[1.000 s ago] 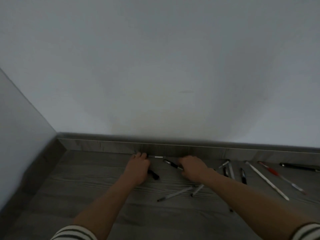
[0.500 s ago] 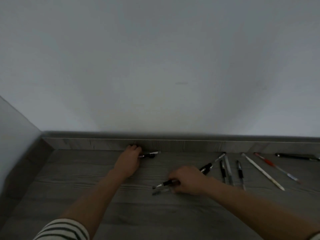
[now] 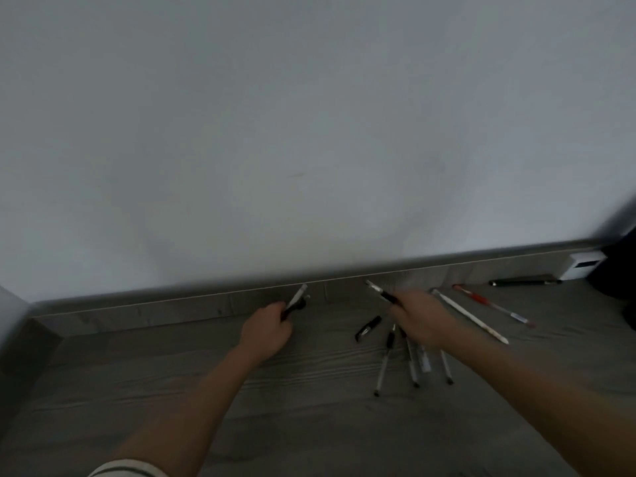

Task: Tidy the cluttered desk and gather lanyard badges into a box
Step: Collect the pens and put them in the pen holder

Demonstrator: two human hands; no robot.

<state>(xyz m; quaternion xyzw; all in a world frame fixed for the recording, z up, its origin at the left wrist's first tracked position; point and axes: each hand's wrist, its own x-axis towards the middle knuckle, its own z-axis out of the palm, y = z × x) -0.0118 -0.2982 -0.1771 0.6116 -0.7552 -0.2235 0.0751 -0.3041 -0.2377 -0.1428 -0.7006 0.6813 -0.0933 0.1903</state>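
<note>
A person's two arms, seen from their own head. The left hand and right hand are both bare. The right hand is smeared by blur, so its fingers cannot be told apart. Well behind the left hand, at the bottom edge, a striped sleeve shows pale fabric with thin dark bands circling the arm. It leaves the left forearm uncovered. The right forearm is uncovered back to the edge.
</note>
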